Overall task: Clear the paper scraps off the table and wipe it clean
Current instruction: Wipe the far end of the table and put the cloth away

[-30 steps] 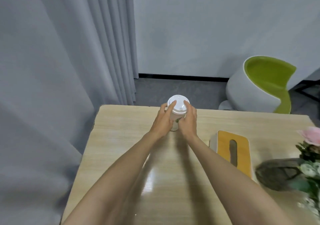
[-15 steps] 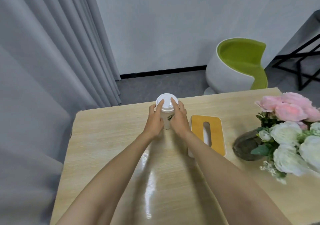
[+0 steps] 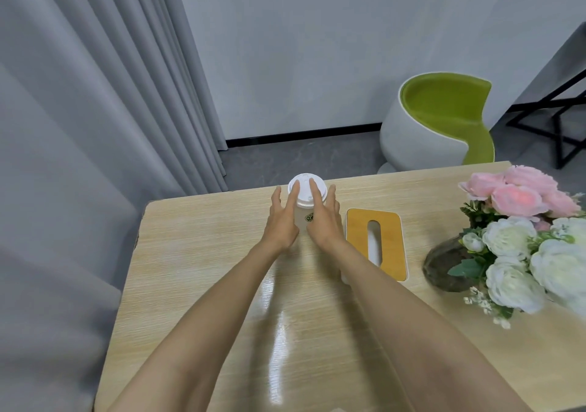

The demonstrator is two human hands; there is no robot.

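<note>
The upright cup by the desk's far edge stands between left hand and right hand, fingers straight, spread (gripping nothing).

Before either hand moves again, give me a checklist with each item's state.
1. Cup upright on the table: ok.
2. Lid seated on the cup: ok.
3. Left hand grip off the cup: ok, fingers straight beside it; whether they touch it, cannot tell.
4. Right hand grip off the cup: ok, fingers straight; touch, cannot tell.
5. Box apart from the cup, right of the right hand: ok.
6. Scraps or a wiping cloth in view: not ok, none shows; the arms hide part of the table.
</note>
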